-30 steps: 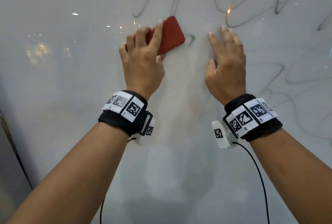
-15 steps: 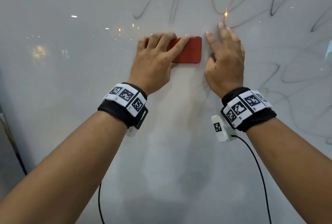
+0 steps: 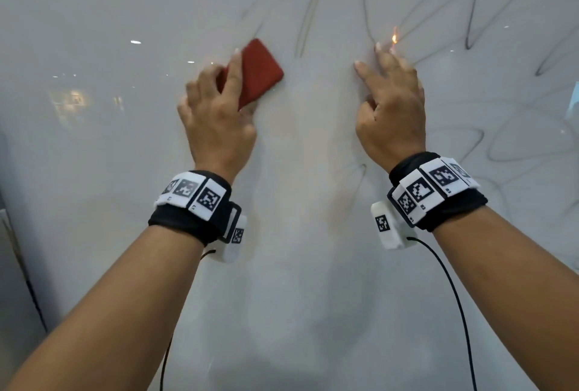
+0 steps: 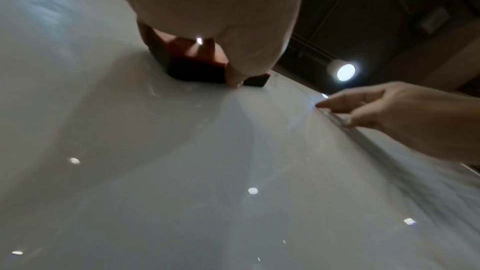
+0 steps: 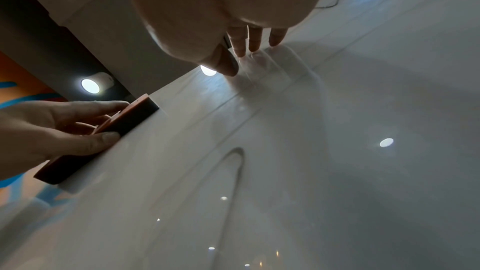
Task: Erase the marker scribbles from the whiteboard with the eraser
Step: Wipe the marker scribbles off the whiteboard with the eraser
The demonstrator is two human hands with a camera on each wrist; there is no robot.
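A glossy whiteboard (image 3: 94,171) fills the head view. Dark marker scribbles (image 3: 470,14) run across its top and right side, and one loop (image 5: 233,171) shows in the right wrist view. My left hand (image 3: 216,108) grips the red eraser (image 3: 260,71) and presses it flat on the board, tilted with its far end up to the left. The eraser (image 5: 109,137) has a dark felt face against the board. My right hand (image 3: 391,102) rests its straight fingertips (image 5: 246,46) on the board, to the right of the eraser and apart from it.
The board's left edge (image 3: 18,249) meets a grey wall strip. Ceiling lamps (image 4: 345,71) reflect as bright spots on the surface. Black cables (image 3: 454,296) hang from both wrist cameras. Faint wiped smears lie between the two hands.
The left hand has swung the eraser from lying level beside the right hand to a tilted position further left and up. The right hand stays on the board.
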